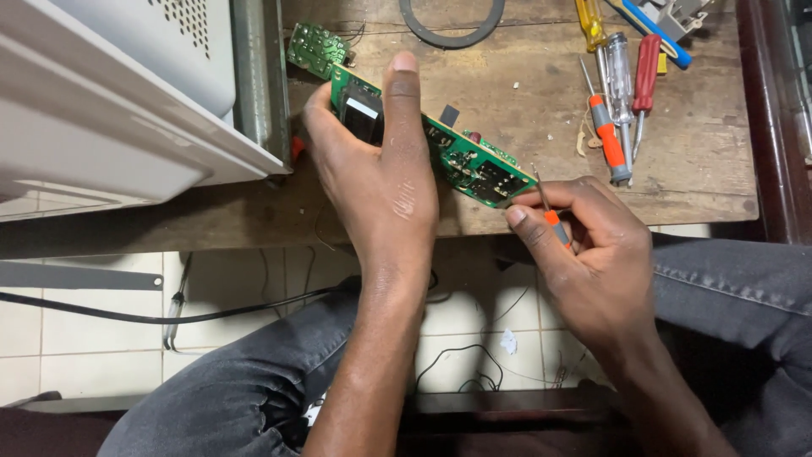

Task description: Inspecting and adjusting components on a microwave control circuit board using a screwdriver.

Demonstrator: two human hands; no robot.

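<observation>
1. The green circuit board is held above the desk's near edge, its long axis running from far left to near right.
2. The left hand clamps the board's middle, thumb across the top.
3. The right hand pinches a small orange screwdriver, its tip touching the board's near-right end.
4. Counted: one board, one held screwdriver, four more screwdrivers lying far right, one black ring.
</observation>
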